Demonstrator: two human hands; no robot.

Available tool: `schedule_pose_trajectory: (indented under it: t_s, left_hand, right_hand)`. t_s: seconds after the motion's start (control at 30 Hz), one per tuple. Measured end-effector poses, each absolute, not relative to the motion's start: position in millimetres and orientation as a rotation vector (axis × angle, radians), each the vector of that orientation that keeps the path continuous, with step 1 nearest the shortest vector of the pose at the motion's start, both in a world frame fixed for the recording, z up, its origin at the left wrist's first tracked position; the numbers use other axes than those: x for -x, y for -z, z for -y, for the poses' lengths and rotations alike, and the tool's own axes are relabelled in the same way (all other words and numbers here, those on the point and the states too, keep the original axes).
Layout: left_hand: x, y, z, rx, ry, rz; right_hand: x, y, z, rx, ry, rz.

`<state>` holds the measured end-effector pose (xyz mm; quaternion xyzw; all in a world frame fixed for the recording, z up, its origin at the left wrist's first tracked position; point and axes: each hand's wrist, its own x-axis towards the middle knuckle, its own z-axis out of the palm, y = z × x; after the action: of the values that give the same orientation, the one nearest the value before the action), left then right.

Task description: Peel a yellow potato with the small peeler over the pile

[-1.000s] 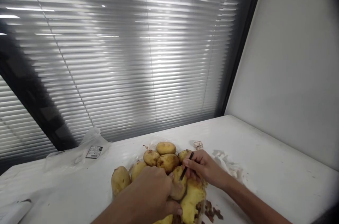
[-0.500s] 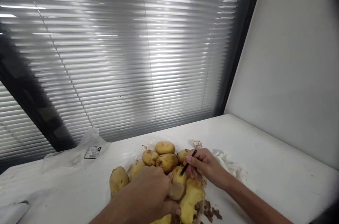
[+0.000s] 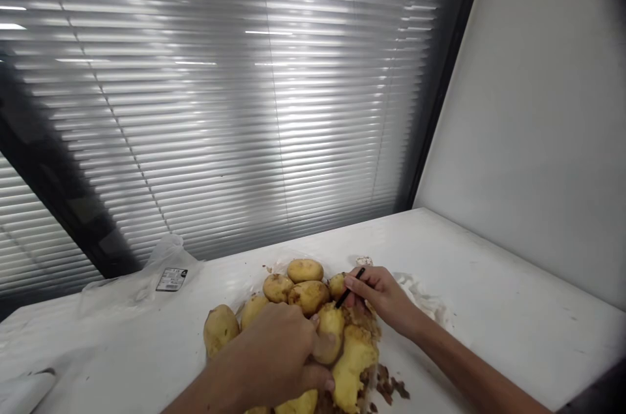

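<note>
Left hand point(image 3: 274, 352) grips a potato point(image 3: 328, 334) just beyond its fingertips. Right hand point(image 3: 379, 293) pinches a black peeler point(image 3: 348, 291), blade end slanting down toward that potato. Peeled potato point(image 3: 353, 368) lies nearer, on the desk point(image 3: 489, 310).

Left hand point(image 3: 274, 355) covers near side of round yellow-brown potato point(image 3: 328, 336) it grips. Slim black peeler point(image 3: 350, 287): blade end hidden behind that potato, handle inside right hand point(image 3: 381, 293). Small black-and-white label point(image 3: 171, 279) on clear plastic bag point(image 3: 147, 277), far left of grip: print too small to read.
</note>
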<state>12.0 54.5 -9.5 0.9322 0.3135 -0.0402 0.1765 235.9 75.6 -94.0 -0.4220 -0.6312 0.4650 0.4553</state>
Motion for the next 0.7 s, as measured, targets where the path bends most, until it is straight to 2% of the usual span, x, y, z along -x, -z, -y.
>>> schedule_pose_trajectory:
  t_s: [0.1, 0.23, 0.37, 0.7]
  left_hand:
    - [-12.3, 7.7, -53.6, -2.619, 0.13, -0.907]
    - [-12.0, 6.6, -53.2, -2.617, 0.13, -0.914]
    - [-11.4, 8.2, -54.6, -2.613, 0.113, -0.876]
    - [-10.9, 10.2, -55.0, -2.621, 0.109, -0.887]
  right_hand:
    - [-236.3, 94.7, -76.6, 1.041, -1.227, 1.54]
    - [-236.3, 93.9, -77.1, 1.048, -1.148, 1.527]
    - [-234.7, 91.1, -76.3, 1.003, -1.267, 1.529]
    - [-235.6, 94.1, -78.3, 1.024, -1.229, 1.514]
